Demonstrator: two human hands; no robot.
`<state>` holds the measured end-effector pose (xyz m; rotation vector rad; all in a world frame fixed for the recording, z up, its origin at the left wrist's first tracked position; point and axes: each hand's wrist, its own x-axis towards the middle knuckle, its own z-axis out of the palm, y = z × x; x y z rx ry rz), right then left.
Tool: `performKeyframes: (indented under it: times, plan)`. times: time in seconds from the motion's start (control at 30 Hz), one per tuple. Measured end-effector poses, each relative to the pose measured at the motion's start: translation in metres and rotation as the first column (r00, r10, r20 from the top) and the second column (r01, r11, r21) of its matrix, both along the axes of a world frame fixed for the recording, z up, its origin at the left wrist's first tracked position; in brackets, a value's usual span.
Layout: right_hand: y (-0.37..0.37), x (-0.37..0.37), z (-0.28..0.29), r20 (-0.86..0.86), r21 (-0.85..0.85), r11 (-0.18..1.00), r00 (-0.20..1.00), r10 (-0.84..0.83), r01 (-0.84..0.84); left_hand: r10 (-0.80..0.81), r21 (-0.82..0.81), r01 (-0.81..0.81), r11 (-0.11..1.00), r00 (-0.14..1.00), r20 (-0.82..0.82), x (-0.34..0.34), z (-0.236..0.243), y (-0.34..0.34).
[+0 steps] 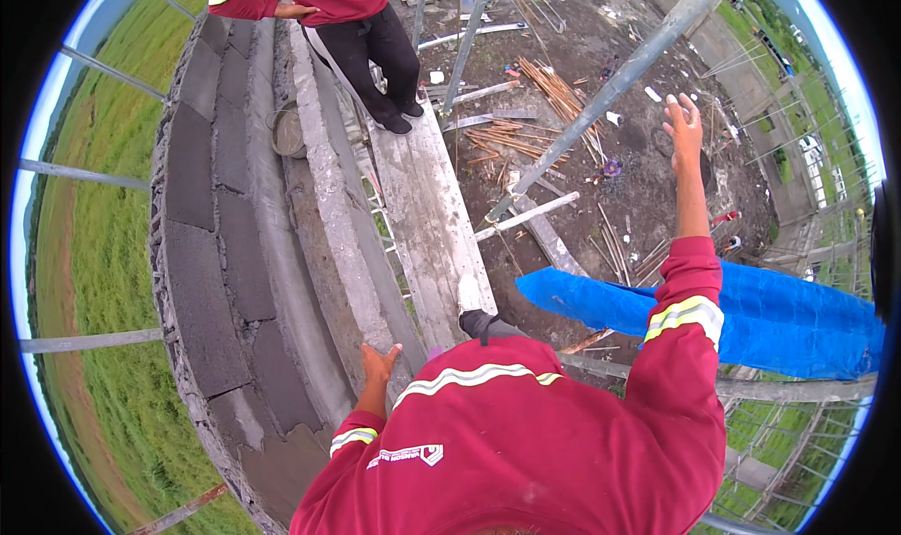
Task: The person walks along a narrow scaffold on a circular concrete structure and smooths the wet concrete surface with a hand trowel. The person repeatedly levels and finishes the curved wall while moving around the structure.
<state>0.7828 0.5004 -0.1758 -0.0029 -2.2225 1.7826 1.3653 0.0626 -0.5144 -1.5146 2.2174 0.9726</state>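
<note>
My right hand (683, 127) is raised out to the right, high over the ground below. Its fingers are loosely spread, and nothing shows in it. Low on the left, my left hand (379, 362) is beside the rough concrete ledge (330, 183), thumb apart from the fingers. It appears empty; I cannot tell whether it touches the ledge. Left of the ledge runs a grey block wall (194, 296), with smooth grey mortar at its near end. One of my shoes (469, 294) shows on the wooden scaffold plank (427, 225).
Another person (361, 42) stands at the plank's far end, a hand at the waist. A diagonal metal pole (601, 99) crosses ahead on the right. Blue tarpaulin (779, 319) hangs under my right arm. A round container (288, 133) sits between wall and ledge. Wooden poles (558, 94) lie far below.
</note>
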Motion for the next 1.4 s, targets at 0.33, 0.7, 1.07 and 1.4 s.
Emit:
performKeyframes:
  times: [0.33, 0.7, 1.07, 1.4]
  plan:
    - [-0.013, -0.195, 0.106, -0.149, 0.063, 0.992, 0.984, -0.096, 0.107, 0.03, 0.054, -0.026, 0.998, 0.996, -0.081, 0.014, -0.028, -0.004]
    - [0.01, -0.315, 0.092, -0.529, -0.019, 0.849, 0.716, -0.456, 0.528, 0.058, 0.015, -0.056, 0.998, 0.993, -0.103, -0.049, -0.002, -0.074]
    - [-0.026, -0.259, 0.103, -0.467, -0.202, 0.913, 0.785, -0.407, 0.353, -0.007, -0.221, -0.034, 0.975, 0.983, -0.183, -0.297, -0.015, -0.258]
    - [-0.009, -0.245, 0.097, -0.502, 0.075, 0.765, 0.687, -0.525, 0.64, -0.122, -0.156, 0.106, 0.982, 0.988, -0.098, -0.319, -0.027, -0.282]
